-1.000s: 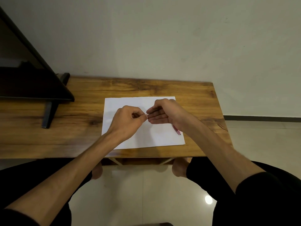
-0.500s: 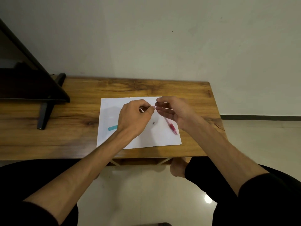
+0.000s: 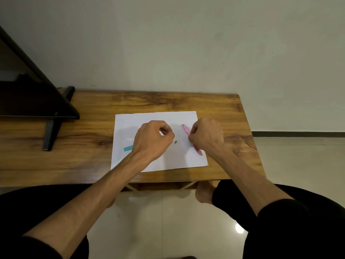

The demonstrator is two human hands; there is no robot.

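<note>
Pale wall fills the upper half of the head view; below it a wood table runs across the middle of the frame, with a dark screen on a black stand at the upper left; pale floor takes the bottom, and a bare foot shows under the table's near edge, right of centre.

White paper lies on the table at mid-frame, and everything in hand lies on it. The pink pen is on the right part of the paper; its long axis runs aslant, from the blunt end up and left to the tip down and right, near the paper's lower right corner.

The right hand sits over the pen's middle, knuckles up, fingers curled; its fingertips rest on the barrel just below the upper end and seem to pinch it, a narrow grip; the pen looks flat on the paper, not yet lifted.

The left hand is left of centre, apart from the pen, fingers curled, thumb against forefinger; whether something thin sits in that pinch I cannot tell.

Between the hands a small dark bit lies bare on the paper, just down and right of the left fingertips; a teal piece pokes out left of the left wrist, partly hidden by it.

By my reading, the pen is the right hand's to lift along its slant; the dark bit falls to the left hand, which is nearer.
</note>
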